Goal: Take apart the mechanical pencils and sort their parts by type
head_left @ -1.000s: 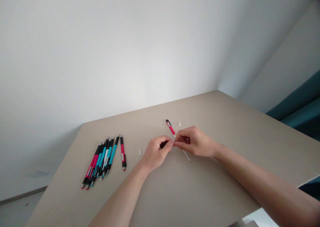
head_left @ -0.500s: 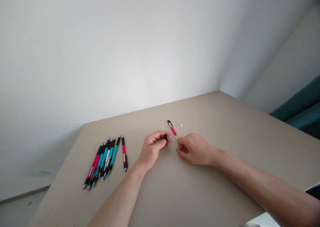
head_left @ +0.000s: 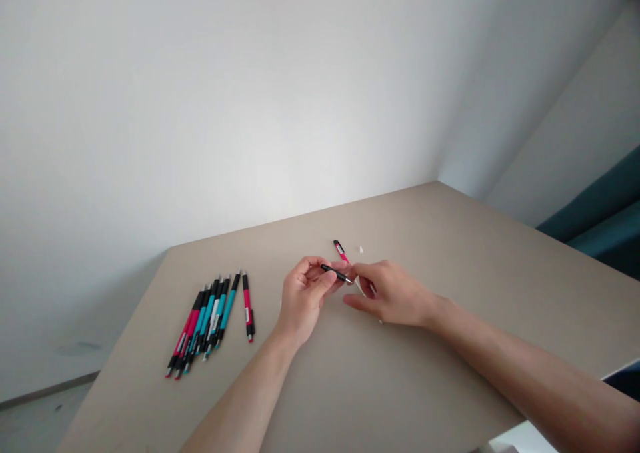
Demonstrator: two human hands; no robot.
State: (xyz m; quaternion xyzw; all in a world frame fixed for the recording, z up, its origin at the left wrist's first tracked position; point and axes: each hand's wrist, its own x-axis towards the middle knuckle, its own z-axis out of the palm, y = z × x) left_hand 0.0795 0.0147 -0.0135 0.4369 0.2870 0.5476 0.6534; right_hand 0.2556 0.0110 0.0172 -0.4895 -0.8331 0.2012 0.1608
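Observation:
My left hand (head_left: 305, 296) pinches a short black pen part (head_left: 335, 273) with a silvery tip that points right. My right hand (head_left: 390, 292) is closed beside it, fingertips meeting that tip; a thin white refill shows just under the fingers, and I cannot tell whether they hold it. Behind the hands a red and black pen barrel (head_left: 341, 250) lies on the beige table (head_left: 450, 240), partly hidden by my fingers. A tiny white piece (head_left: 361, 249) lies just right of it.
A row of several red, teal and black pens (head_left: 207, 323) lies at the left of the table, one red pen (head_left: 247, 305) a little apart. A white wall stands behind; a dark teal curtain (head_left: 600, 220) hangs at the right.
The hands parted half a second ago, my right hand dropping to the table, and have come together again. The black part in my left hand is now turned sideways with its tip toward my right hand.

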